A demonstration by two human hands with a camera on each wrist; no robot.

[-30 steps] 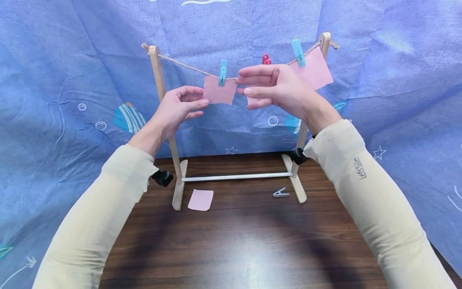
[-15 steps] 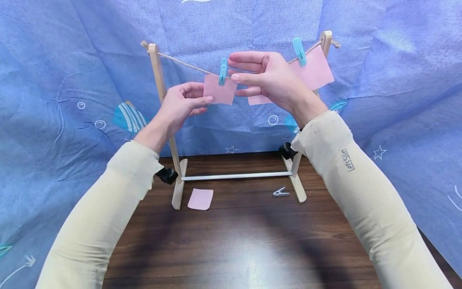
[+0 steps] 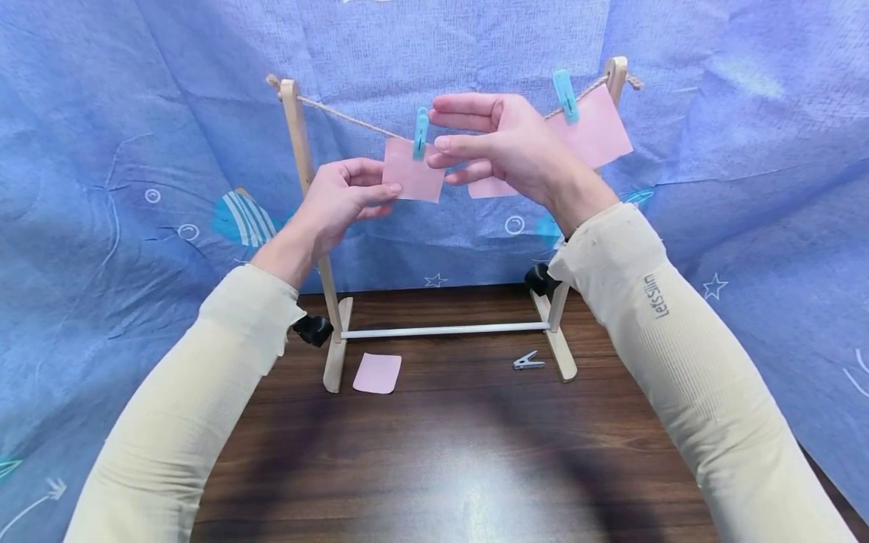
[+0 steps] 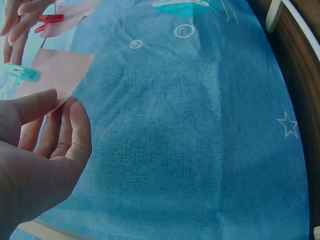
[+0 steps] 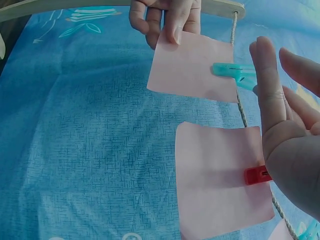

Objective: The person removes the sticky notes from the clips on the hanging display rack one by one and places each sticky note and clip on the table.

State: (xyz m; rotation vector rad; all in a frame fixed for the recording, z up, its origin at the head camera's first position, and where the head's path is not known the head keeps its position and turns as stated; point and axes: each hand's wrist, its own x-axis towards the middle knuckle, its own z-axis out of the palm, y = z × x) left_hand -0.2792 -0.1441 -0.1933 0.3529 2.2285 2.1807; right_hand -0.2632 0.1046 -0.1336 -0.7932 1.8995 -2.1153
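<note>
A pink paper note (image 3: 411, 175) hangs from the rope line (image 5: 242, 111) under a light-blue clothespin (image 3: 421, 134). My left hand (image 3: 342, 194) pinches its left edge, thumb in front and fingers behind, as the left wrist view also shows. Beside the clothespin is my right hand (image 3: 505, 151), its fingers mostly straight and fingertips right at the clip's handles. In the right wrist view, a second pink note (image 5: 220, 180) hangs under a red clothespin (image 5: 256, 175); my right hand covers most of it in the head view. A third pink note (image 3: 591, 132) hangs tilted under another light-blue clothespin (image 3: 566, 96).
The rope runs between two wooden posts (image 3: 295, 128), joined low down by a white bar (image 3: 444, 330). A loose pink note (image 3: 377, 373) and a grey clothespin (image 3: 528, 361) lie on the dark wooden table (image 3: 434, 452). A blue patterned cloth (image 3: 434, 249) hangs behind.
My right hand has moved left and up to the light-blue clothespin, hiding the red one in the head view. The clip's handles now overlap more. My left hand keeps its pinch on the note.
</note>
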